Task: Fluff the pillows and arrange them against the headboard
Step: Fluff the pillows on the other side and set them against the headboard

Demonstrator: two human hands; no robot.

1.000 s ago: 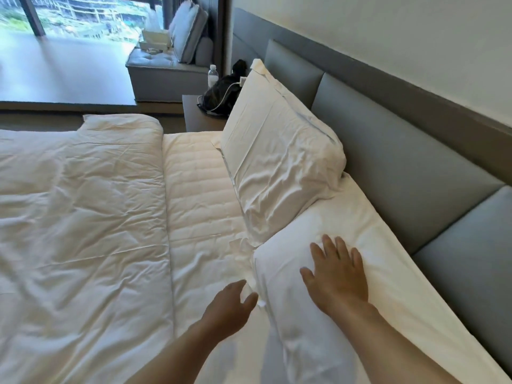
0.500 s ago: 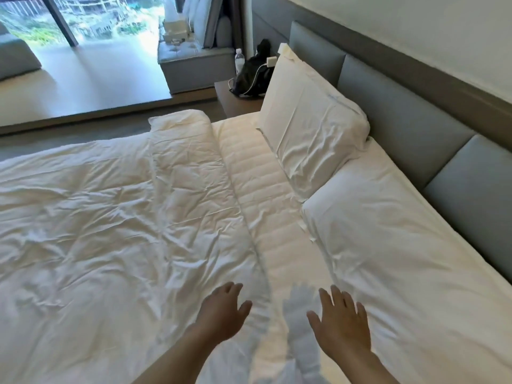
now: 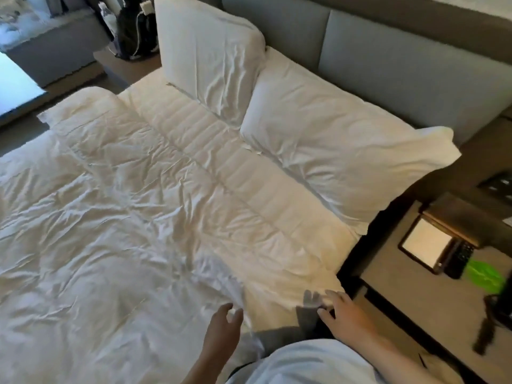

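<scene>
Seeing both hands low in my view, at the near edge of the bed. Left hand (image 3: 223, 324) hangs over the wrinkled white duvet (image 3: 91, 231), fingers loosely curled, holding nothing; can't tell if the fingertips touch the fabric. Right hand (image 3: 345, 311) is spread open, palm down, at the near corner of the quilted mattress cover (image 3: 221, 167), fingertips at or on the cloth edge, nothing gripped.

Pillows: far pillow (image 3: 207, 56) stands upright, leaning back on the grey padded headboard (image 3: 388, 59). Near pillow (image 3: 332, 151) lies flat along the headboard's base, its far end tucked against the upright one, its near corner sticking out past the bed edge. Both white, both creased.

Duvet covers the left part of the bed, with a strip of bare quilted cover between its edge and the pillows.

Right of the bed: a dark nightstand (image 3: 415, 286) with a tablet-like screen (image 3: 426, 245) and something green (image 3: 484, 275), blurred. Beyond the far side, a black bag (image 3: 135, 31) sits on another stand.
</scene>
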